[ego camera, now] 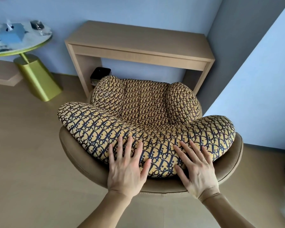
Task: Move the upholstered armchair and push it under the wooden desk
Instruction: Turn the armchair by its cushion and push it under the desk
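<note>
The upholstered armchair (143, 104) has yellow cushions with a dark printed pattern in a tan shell. It stands in front of me, its seat facing the wooden desk (138, 38), and its front reaches the desk's opening. My left hand (127, 165) lies flat on the top of the back cushion, fingers spread. My right hand (196, 165) rests flat on the same cushion a little to the right, fingers apart. Neither hand is closed around anything.
A round side table (31, 45) on a gold-green base (38, 79) stands left of the desk, with a tissue box and small items on top. A black bin (99, 74) sits under the desk's left side. A wall corner (253, 79) juts in on the right.
</note>
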Available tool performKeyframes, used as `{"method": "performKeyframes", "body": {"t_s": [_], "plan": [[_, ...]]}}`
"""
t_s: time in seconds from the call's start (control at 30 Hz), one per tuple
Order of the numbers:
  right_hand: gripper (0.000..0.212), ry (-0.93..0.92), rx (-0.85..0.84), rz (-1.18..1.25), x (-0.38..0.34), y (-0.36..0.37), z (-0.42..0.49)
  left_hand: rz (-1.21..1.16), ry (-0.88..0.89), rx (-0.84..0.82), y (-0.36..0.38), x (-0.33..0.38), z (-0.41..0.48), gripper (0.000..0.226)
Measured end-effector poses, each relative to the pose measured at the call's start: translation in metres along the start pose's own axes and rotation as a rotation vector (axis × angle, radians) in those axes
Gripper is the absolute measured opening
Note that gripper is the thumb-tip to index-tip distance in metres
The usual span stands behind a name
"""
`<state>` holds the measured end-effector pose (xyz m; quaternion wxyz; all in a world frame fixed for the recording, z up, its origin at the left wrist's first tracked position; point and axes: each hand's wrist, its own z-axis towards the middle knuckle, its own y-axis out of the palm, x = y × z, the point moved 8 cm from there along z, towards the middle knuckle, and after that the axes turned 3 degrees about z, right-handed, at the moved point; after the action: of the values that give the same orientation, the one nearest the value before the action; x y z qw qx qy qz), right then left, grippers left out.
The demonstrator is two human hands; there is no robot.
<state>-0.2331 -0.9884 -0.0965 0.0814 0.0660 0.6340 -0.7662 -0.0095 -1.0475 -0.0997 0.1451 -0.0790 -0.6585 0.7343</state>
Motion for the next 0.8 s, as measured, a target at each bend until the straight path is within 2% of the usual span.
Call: {"method": "performKeyframes", "body": {"t_s": [0.8], "plan": [[0.063,0.057,-0.044,-0.018,0.059,0.035,0.202,-0.011,-0.020,0.016,0.023,-0.022,0.211,0.072]]}}
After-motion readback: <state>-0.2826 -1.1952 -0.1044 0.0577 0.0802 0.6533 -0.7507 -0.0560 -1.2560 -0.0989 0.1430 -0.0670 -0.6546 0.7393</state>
